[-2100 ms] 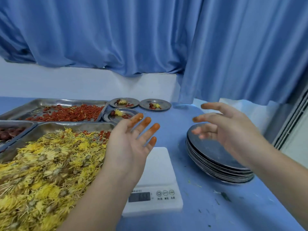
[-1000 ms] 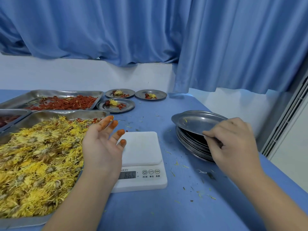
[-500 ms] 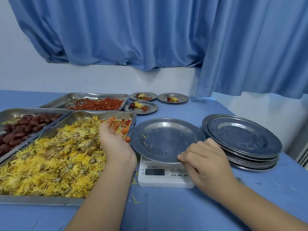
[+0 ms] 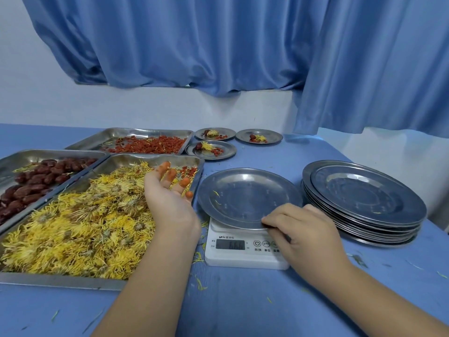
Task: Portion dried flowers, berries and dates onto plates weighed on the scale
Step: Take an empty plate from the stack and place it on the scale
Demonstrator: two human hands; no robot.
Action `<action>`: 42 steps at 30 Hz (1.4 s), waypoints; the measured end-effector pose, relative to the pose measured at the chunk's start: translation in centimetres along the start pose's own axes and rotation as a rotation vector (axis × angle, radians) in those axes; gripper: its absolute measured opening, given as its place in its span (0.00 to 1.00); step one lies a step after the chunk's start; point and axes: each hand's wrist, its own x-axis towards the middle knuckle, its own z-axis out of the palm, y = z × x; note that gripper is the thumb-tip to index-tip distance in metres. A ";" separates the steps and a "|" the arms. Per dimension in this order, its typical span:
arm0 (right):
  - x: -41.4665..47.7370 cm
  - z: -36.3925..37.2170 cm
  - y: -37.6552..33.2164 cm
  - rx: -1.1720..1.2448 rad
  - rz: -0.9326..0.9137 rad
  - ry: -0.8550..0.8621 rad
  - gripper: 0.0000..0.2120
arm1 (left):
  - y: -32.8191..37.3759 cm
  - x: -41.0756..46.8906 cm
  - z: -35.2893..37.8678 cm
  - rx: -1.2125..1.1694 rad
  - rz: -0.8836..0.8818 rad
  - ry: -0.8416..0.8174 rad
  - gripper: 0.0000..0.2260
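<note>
Centre of frame: an empty plate (image 4: 243, 195) sat on the scale (image 4: 233, 256), its near rim grasped by the curled fingers of the right hand (image 4: 303, 235). The left hand (image 4: 167, 200) hovered with fingers released and straight over the dried flowers (image 4: 73, 227) in the lower-left tray (image 4: 60, 281). Stacked plates (image 4: 364, 198) lay at right.

A blue table (image 4: 243, 307) spreads beneath the left hand (image 4: 167, 203) and the right hand (image 4: 303, 234) and runs away from them to a pale, plain wall (image 4: 145, 110). Above that wall, far beyond both hands, blue curtains (image 4: 194, 40) hang in deep folds. A longer curtain panel (image 4: 376, 64) drops lower beyond the right hand. The light is soft and even.
</note>
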 end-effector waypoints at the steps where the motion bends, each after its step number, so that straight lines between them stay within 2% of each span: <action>1: -0.1 -0.1 -0.2 0.019 0.032 -0.035 0.05 | 0.0 0.0 0.0 0.000 -0.006 -0.004 0.10; 4: -0.3 -1.1 -0.2 0.145 0.148 -0.093 0.07 | -0.2 0.0 -0.1 0.000 -0.023 -0.019 0.09; 8: 0.0 -3.3 0.6 0.262 0.126 -0.150 0.04 | -0.4 0.0 0.0 -0.003 -0.028 -0.042 0.09; 11: 0.1 -4.3 1.5 0.250 0.158 -0.335 0.05 | -0.6 0.0 0.0 0.023 -0.026 -0.053 0.09; 14: -0.1 -4.1 1.7 0.210 0.189 -0.546 0.13 | -0.6 -0.1 0.0 0.049 -0.010 -0.072 0.09; 17: -0.4 -3.5 1.5 0.156 0.188 -0.643 0.18 | -0.7 -0.1 0.0 0.070 0.010 -0.081 0.08; 22: -0.4 -3.5 1.3 0.118 0.230 -0.646 0.18 | -1.0 -0.1 0.0 0.085 0.029 -0.097 0.08; 28: -0.5 -3.3 0.6 0.196 0.369 -0.697 0.15 | -1.3 0.1 -0.1 0.102 0.056 -0.112 0.08; 34: -0.5 -3.2 0.3 0.108 0.266 -0.694 0.21 | -1.6 -0.1 -0.1 0.143 0.099 -0.149 0.10; 38: -0.6 -2.8 0.2 0.232 0.335 -0.586 0.17 | -1.5 -0.1 0.0 0.169 0.112 -0.200 0.14; 42: -0.5 -2.3 0.4 0.325 0.383 -0.447 0.13 | -1.7 -0.3 0.2 0.215 0.148 -0.286 0.13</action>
